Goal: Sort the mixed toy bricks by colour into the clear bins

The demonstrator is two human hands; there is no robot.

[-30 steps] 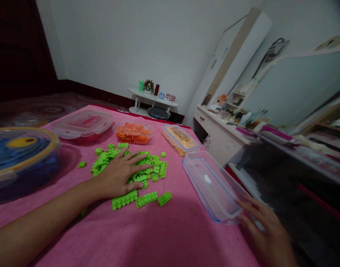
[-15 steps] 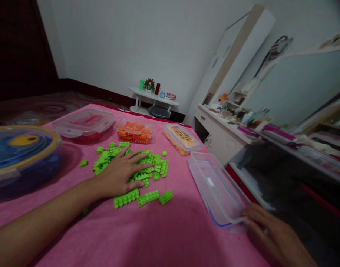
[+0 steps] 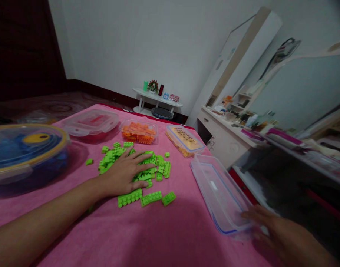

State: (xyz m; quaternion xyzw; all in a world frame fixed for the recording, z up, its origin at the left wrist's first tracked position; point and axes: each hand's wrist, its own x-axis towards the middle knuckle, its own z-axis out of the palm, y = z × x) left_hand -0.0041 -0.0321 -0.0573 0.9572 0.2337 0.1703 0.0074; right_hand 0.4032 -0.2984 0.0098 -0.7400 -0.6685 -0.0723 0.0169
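My left hand (image 3: 128, 171) lies flat with its fingers spread on a heap of green toy bricks (image 3: 110, 159). Three longer bricks, among them a studded green brick (image 3: 130, 198), lie just on the near side of that hand. At the right edge of the table, my right hand (image 3: 270, 228) is at the near end of a clear plastic container (image 3: 222, 200), its fingers over the rim and blurred by motion. No bricks show inside this container. Part of the heap is hidden under my left palm.
A round lidded tub (image 3: 27, 163) of blue pieces stands at the left. Farther back are a lidded box (image 3: 90, 124) with red contents, an orange-brick tray (image 3: 139, 132) and a lidded yellow-orange box (image 3: 185, 140). A pink cloth (image 3: 170, 237) covers the table; a dresser (image 3: 225, 133) stands to the right.
The clear container has shifted slightly toward me together with my right hand. My left hand stays on the green bricks. The whole view has swung a little to the left.
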